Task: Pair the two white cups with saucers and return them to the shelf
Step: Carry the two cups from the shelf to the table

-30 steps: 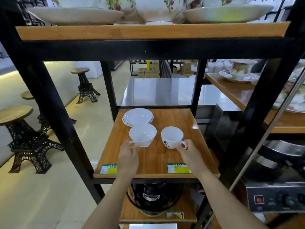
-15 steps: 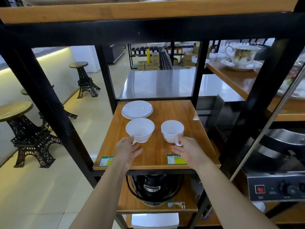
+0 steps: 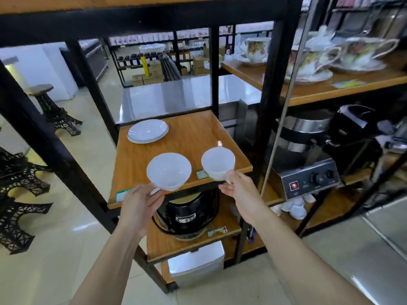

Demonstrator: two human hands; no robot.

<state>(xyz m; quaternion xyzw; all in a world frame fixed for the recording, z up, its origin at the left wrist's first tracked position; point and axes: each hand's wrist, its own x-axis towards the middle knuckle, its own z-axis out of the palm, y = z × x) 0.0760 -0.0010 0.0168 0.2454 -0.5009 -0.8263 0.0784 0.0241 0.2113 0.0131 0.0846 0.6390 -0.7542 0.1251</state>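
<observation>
My left hand [image 3: 141,203] grips the handle of a wide white cup [image 3: 168,171], held in the air over the front edge of the wooden shelf [image 3: 189,137]. A taller white cup [image 3: 218,162] hangs by its handle from my right hand [image 3: 239,187], just off the shelf's front right corner. Both cups are upright and empty. A stack of white saucers [image 3: 148,130] lies at the back left of the same shelf.
Black steel posts frame the shelf on both sides. A black cooker [image 3: 187,211] sits on the shelf below. To the right stand a steel appliance with knobs [image 3: 308,177] and flowered cups [image 3: 308,60] on a higher shelf. Tower-shaped stools [image 3: 52,106] stand on the left.
Both hands closed on the cup handles and lifted the two cups off the shelf toward me. The view has swung to the right.
</observation>
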